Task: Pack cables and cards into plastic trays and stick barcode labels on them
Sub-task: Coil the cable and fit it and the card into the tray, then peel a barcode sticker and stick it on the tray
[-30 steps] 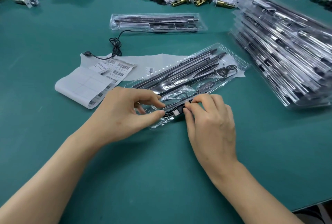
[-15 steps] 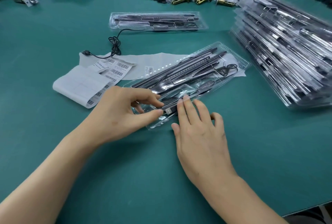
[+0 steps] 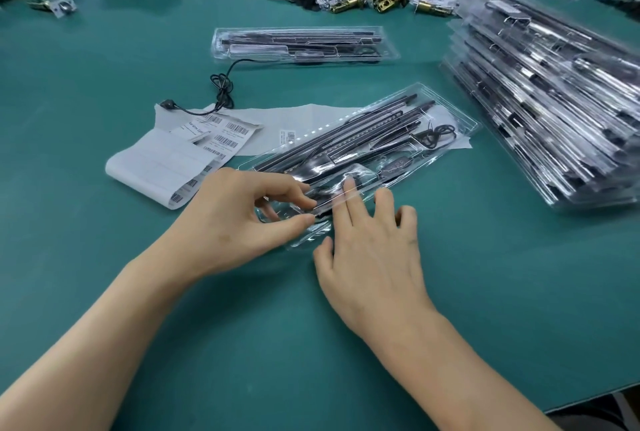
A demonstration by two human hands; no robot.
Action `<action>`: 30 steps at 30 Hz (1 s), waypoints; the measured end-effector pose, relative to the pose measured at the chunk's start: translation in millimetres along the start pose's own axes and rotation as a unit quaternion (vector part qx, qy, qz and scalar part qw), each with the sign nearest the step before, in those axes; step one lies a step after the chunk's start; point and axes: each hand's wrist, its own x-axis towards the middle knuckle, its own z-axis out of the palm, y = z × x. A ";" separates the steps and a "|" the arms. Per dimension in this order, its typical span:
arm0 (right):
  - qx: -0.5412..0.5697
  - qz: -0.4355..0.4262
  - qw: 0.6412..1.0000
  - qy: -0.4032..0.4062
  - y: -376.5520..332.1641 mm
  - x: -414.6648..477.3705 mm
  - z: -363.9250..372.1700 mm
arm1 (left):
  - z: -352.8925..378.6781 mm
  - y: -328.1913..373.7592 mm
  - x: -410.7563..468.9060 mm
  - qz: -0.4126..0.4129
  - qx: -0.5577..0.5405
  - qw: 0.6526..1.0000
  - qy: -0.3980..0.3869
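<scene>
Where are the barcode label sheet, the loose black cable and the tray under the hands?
barcode label sheet (image 3: 156, 167): head view, on its blank white middle.
loose black cable (image 3: 224, 98): head view, on its coiled loops.
tray (image 3: 464, 119): head view, on its clear far-right rim.

Left hand (image 3: 235, 219): thumb and forefinger curled, pinching the near end of the long clear plastic tray (image 3: 462, 121). Right hand (image 3: 374, 257): fingers straight and spread, forefinger and middle finger laid flat on that same end. Both forearms bare, converging from the lower edge.
</scene>
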 end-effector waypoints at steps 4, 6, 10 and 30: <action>0.027 -0.031 0.999 0.011 10.2 -3.6 2.0 | 0.5 6.3 -0.1 0.029 0.063 0.998 -0.008; 0.054 -0.064 0.996 0.028 20.3 -6.7 6.1 | 0.7 9.8 -0.4 0.034 0.092 0.995 -0.014; 0.132 -0.137 0.977 0.098 45.0 -18.8 17.1 | -1.3 15.0 -1.7 0.028 0.134 0.991 -0.011; 0.150 -0.216 0.964 0.035 69.4 51.1 -2.6 | -20.2 0.1 -0.4 0.072 0.156 0.975 -0.144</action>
